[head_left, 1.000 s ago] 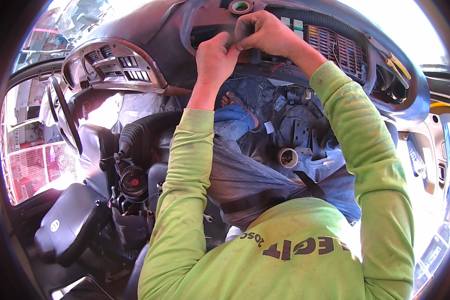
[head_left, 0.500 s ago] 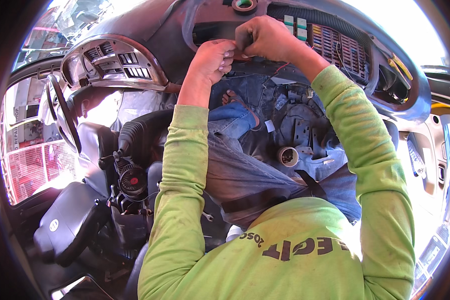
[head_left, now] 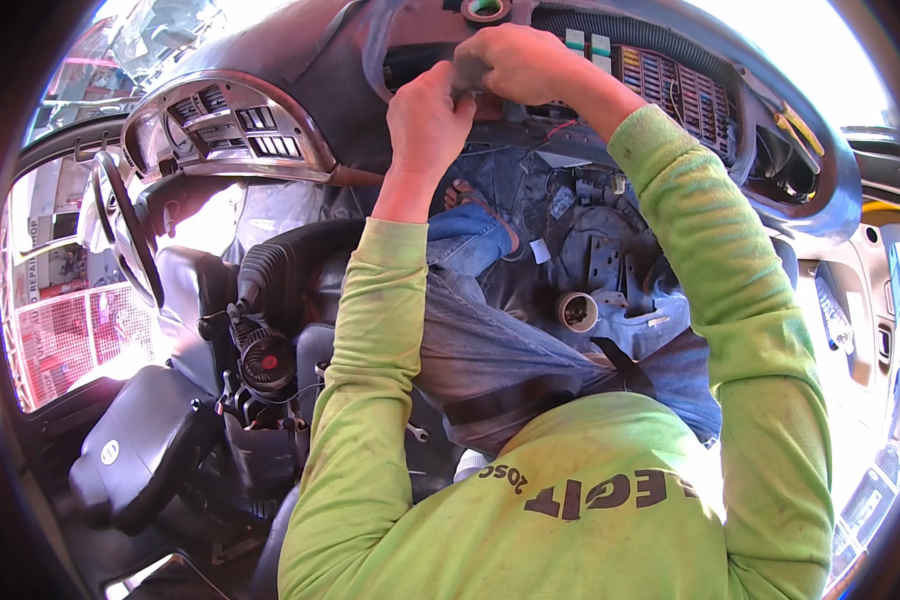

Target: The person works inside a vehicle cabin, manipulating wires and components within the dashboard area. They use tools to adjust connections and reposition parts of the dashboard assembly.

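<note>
Both my hands meet at an opening in the dashboard (head_left: pixel 315 65), fingers close together. My left hand (head_left: pixel 428 118) is curled, thumb against the fingers, and whatever it pinches is hidden. Against it, slightly higher, my right hand (head_left: pixel 522 66) bends over with its fingers closed; its fingertips and anything between them are out of sight. Right of my hands lies an exposed fuse panel (head_left: pixel 672 88) with several relays (head_left: pixel 600 46) beside it. A thin red wire (head_left: pixel 562 132) shows below my right wrist. On the dashboard above my right hand rests a roll of tape (head_left: pixel 487 19).
Below, a white cup (head_left: pixel 564 320) with small dark parts stands among loose dark panels (head_left: pixel 610 255). To the left are a steering wheel (head_left: pixel 122 225), a gear lever boot (head_left: pixel 270 275), a small fan (head_left: pixel 267 362) and a black seat (head_left: pixel 150 435). A wrench (head_left: pixel 417 433) lies beside my leg.
My left hand has turned, its back now facing up, and shifted slightly up and right. My right hand has moved slightly up and left, staying against the left.
</note>
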A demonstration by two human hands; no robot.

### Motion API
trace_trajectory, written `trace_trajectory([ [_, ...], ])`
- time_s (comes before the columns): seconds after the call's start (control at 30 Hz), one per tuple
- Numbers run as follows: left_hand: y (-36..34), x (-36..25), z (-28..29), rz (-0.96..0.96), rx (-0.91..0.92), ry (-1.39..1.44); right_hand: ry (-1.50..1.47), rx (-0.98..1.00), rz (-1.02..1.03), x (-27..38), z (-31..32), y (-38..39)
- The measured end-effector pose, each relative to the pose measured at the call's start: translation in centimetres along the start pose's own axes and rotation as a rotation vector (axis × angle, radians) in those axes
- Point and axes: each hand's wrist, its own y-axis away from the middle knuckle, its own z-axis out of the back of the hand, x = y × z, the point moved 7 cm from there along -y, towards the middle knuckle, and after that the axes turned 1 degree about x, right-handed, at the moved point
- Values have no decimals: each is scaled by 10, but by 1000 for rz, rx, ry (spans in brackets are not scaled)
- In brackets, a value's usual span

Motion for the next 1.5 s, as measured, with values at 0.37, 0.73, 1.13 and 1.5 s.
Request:
trace_trajectory([
  [0.37, 2, -2, 0, 1, -96, -177, -14, 55, 37, -2, 0, -7],
  [0.73, -3, 12, 1, 95, 3, 104, -212, -87, 72, -13, 4, -6],
  [1.13, -5, 15, 5, 134, 135, 214, -212, -153, 68, -13, 1, -4],
  [1.5, -5, 15, 3, 107, 90, 268, -126, -66, 5, -12, 1, -3],
])
